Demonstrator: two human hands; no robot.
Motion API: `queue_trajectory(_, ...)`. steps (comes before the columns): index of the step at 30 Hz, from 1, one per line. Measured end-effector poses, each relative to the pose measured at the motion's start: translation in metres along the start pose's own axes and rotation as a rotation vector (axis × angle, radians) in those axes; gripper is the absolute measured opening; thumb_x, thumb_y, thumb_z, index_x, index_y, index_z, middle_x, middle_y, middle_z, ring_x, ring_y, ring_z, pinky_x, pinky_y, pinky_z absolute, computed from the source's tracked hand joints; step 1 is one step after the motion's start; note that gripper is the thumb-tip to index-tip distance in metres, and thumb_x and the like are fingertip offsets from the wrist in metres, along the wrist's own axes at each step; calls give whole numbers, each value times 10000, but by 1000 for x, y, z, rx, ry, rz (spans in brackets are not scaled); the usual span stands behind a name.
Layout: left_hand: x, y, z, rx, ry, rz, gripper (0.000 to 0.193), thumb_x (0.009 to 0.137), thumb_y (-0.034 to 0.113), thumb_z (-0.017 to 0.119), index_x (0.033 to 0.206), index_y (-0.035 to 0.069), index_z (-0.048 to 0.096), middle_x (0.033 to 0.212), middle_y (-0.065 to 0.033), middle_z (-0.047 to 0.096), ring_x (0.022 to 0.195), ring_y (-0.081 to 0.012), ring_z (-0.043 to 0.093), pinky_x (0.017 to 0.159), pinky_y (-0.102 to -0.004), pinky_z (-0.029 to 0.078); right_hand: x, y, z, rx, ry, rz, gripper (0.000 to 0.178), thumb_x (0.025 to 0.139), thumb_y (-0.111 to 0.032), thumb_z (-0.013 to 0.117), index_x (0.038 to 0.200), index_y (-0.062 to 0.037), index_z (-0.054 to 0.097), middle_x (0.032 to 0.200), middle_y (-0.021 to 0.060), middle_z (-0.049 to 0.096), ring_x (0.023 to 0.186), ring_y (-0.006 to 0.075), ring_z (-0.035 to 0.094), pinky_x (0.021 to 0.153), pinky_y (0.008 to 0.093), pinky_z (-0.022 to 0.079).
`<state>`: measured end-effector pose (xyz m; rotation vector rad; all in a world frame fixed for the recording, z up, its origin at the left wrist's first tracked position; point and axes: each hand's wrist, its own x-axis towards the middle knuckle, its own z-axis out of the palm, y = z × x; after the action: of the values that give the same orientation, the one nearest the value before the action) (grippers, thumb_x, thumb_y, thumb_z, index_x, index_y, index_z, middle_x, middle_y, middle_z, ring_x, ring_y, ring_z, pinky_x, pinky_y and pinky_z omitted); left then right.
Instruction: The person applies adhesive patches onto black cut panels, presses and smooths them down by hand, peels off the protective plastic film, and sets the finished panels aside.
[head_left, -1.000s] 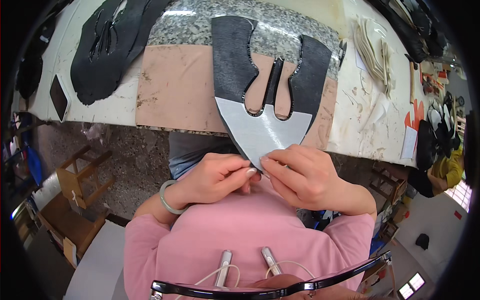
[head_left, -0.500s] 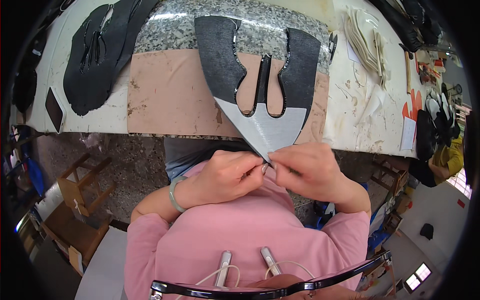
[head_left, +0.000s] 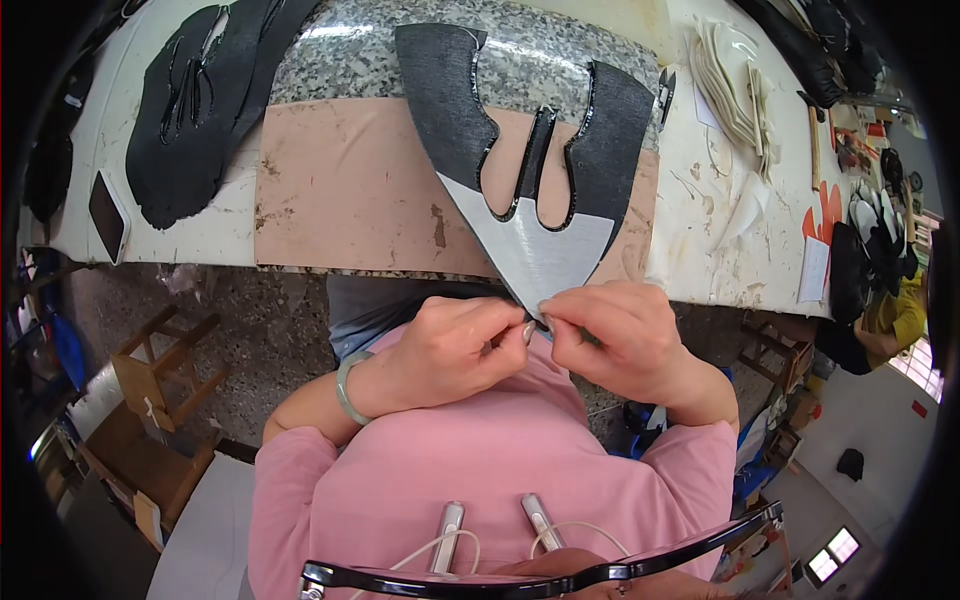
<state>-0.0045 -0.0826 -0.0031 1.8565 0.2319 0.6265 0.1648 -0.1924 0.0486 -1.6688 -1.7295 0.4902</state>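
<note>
A flat shoe upper [head_left: 430, 120], black fabric-like with a light grey pointed area at its near end, lies partly over the table edge. Two rounded cut-outs flank its narrow black middle tongue, and their edges look dark and shiny. At the near tip, my left hand [head_left: 460, 345] is closed in a pinch, fingertips on the edge. Right beside it my right hand [head_left: 622, 340] pinches the same tip between thumb and fingers. The fingertips of both hands almost meet, and the bit of edge between them is mostly covered.
Under the upper are a tan board [head_left: 340, 190] and a speckled stone slab [head_left: 340, 60]. To the left lie more black upper pieces [head_left: 180, 140] and a phone [head_left: 108, 218]. Cream layered pieces [head_left: 735, 85] and small snips [head_left: 666, 90] sit right. A wooden stool [head_left: 165, 370] stands lower left.
The far end of the shoe upper has swung slightly to the right and shifted a little. Both hands stay at the near tip with almost the same pinch.
</note>
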Motion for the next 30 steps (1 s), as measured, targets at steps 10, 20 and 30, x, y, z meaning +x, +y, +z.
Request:
queue_trajectory(10,-3,-4,0,-1,5,-5,82,739,6,669,780,-13,600,611,-99,560,489,-219,569,461,-312,461,0,-2,5,-21,4,-9,175,717,-2,685,886,-15,646,785,103,649,655,242,652,551,324,522)
queue_trajectory(20,-37,-9,-22,-282,-131,-539,98,839,19,615,879,-67,641,778,-124,706,641,-144,682,548,-254,531,8,16,7,290,196,410,89,853,-40,608,937,-21,586,791,120,629,651,250,642,578,347,509)
queue_trajectory(30,-30,-23,-9,-850,-159,-1021,272,962,225,602,1023,-38,633,846,-80,664,704,-134,646,638,-256,542,10,6,15,204,-264,301,266,843,-146,705,1044,-20,584,921,101,595,797,232,607,701,320,493)
